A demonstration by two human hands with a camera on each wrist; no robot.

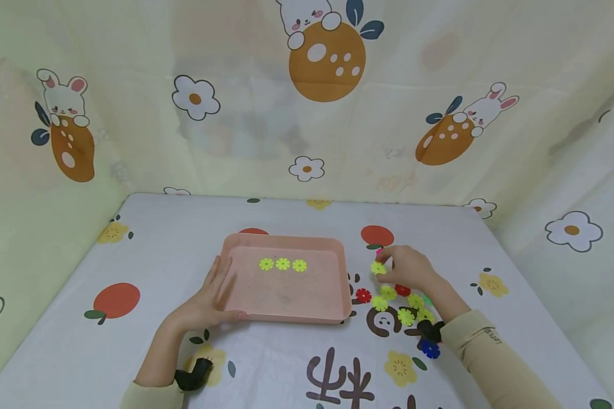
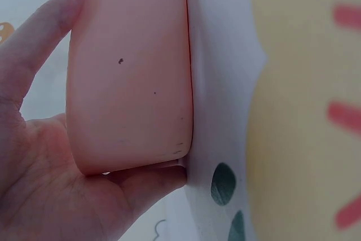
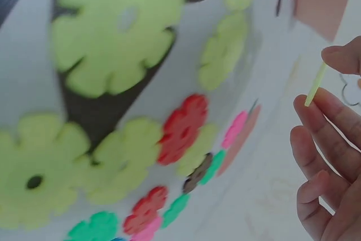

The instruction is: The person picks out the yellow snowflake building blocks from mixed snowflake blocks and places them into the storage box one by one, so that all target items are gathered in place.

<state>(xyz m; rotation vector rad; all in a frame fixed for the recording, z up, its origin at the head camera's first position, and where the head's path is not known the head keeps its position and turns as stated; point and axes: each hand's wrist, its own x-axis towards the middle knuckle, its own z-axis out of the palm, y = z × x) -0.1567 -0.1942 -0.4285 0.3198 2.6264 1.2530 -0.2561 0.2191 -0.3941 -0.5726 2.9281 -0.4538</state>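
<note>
A pink tray (image 1: 286, 295) lies on the table, with three yellow-green snowflake building discs (image 1: 283, 264) in a row inside it. My left hand (image 1: 199, 304) holds the tray's near left corner, thumb along the front wall and fingers at the left side; the left wrist view shows the corner wall (image 2: 130, 71) between them. To the right of the tray, my right hand (image 1: 409, 267) pinches one yellow-green snowflake disc (image 1: 378, 267) between thumb and fingertips, above the loose pieces. In the right wrist view that held disc (image 3: 316, 84) appears edge-on.
Loose snowflake discs lie right of the tray: several yellow-green ones (image 1: 406, 316), red ones (image 1: 363, 295) and a blue one (image 1: 430, 349). Green discs (image 3: 93, 227) and pink discs also show in the right wrist view. A printed curtain (image 1: 256, 130) hangs behind the table.
</note>
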